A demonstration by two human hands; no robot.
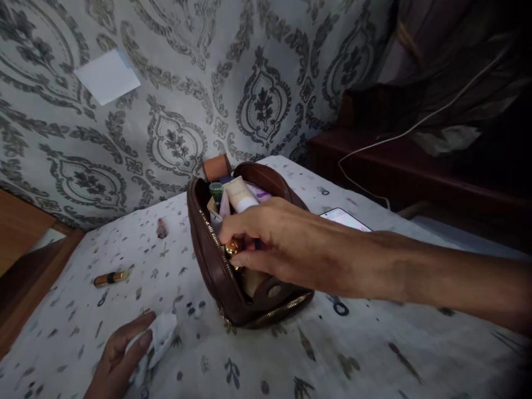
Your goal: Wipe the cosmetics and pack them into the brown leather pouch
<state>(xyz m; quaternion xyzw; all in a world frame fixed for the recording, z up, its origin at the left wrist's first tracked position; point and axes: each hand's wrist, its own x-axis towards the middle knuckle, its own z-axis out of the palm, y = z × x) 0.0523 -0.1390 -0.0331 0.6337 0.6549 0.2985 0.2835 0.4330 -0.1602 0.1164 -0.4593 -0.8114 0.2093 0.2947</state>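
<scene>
An unzipped brown leather cosmetic bag point(202, 260) stands on the patterned sheet. Its mouth holds a cream-coloured tube point(238, 190), a green-lidded container point(216, 191) and other small items. My right hand point(270, 238) reaches into the bag, thumb and forefinger closed around a shiny gold cosmetic container point(233, 247); its lower part is hidden. Low on the left, my left hand point(122, 354) is closed on a crumpled white wipe point(164, 335) just above the sheet.
A gold-and-brown lipstick-like tube point(111, 278) and a small pinkish object point(161, 228) lie left of the bag. Behind it is a brown cylinder point(216, 167). A lit phone point(346, 218) lies beyond my right forearm. A white cable point(399, 136) crosses dark furniture.
</scene>
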